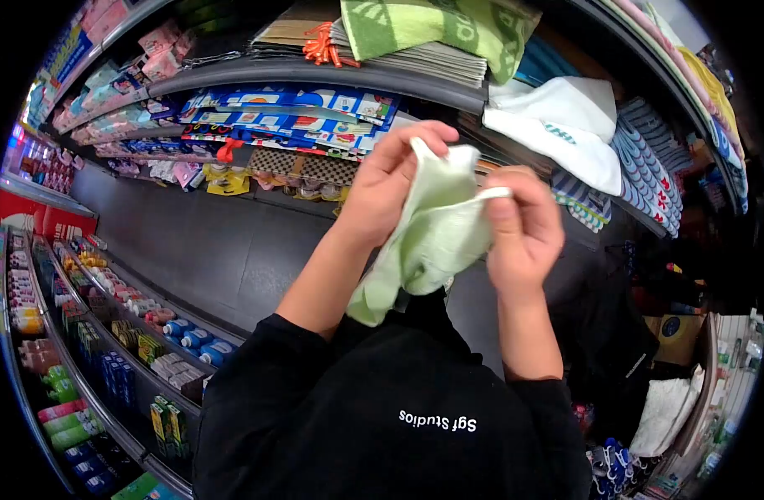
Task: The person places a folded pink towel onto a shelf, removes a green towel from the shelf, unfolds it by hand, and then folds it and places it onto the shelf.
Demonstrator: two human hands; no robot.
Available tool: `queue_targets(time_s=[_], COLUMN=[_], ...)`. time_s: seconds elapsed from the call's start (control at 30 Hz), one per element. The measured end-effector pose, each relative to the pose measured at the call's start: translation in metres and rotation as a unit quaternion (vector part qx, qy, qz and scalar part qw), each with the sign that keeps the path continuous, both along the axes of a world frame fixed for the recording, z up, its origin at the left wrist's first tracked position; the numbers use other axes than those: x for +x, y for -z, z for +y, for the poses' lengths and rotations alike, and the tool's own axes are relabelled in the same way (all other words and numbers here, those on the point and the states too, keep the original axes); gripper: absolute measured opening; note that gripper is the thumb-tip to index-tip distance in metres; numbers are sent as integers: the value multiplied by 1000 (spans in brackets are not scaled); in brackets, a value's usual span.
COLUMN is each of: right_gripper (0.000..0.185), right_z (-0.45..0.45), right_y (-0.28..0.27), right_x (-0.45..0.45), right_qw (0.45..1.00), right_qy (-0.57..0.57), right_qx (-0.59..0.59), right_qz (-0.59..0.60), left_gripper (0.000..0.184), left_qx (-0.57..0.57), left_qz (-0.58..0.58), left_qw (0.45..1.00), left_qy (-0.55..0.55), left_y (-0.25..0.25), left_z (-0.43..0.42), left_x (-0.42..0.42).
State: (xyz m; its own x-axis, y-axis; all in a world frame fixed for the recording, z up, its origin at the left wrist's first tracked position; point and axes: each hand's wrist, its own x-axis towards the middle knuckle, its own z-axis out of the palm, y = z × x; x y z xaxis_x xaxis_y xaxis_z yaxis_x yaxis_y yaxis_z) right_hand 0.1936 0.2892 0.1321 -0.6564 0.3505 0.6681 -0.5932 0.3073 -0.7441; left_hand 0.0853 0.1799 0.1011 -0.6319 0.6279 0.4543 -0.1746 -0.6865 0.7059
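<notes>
A pale green cloth (436,217) hangs in the air in front of my chest, bunched and partly folded, with one end drooping to the lower left. My left hand (398,179) pinches its upper edge near the top. On the other side, my right hand (523,229) grips a corner between thumb and fingers. Beyond the hands, a white towel (565,125) hangs over the shelf edge, and a green patterned towel (440,29) lies on the upper shelf.
Shelves of packaged goods curve along the left, with blue bottles (197,337) on one. Striped towels (644,171) hang at the right. Orange ties (325,46) lie on the upper shelf (357,75). A cardboard box (678,337) and white cloth (669,408) are at the lower right.
</notes>
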Motion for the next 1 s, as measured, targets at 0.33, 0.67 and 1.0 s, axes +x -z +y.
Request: queue_targets(time_s=[0.33, 0.67, 1.0], right_gripper=[12, 13, 12], right_z=[-4, 4, 4], right_y=[24, 31, 36], right_x=[-2, 9, 15], right_qw=[993, 986, 985], right_qy=[50, 44, 60], right_qx=[36, 42, 34], right_qz=[-100, -158, -160], left_gripper=[19, 20, 19], left_qx=[-136, -200, -246], left_qz=[-149, -72, -1], left_qw=[979, 977, 969], left_qy=[10, -35, -26], left_y=[20, 27, 22], left_z=[-10, -15, -18], left_x=[24, 29, 40])
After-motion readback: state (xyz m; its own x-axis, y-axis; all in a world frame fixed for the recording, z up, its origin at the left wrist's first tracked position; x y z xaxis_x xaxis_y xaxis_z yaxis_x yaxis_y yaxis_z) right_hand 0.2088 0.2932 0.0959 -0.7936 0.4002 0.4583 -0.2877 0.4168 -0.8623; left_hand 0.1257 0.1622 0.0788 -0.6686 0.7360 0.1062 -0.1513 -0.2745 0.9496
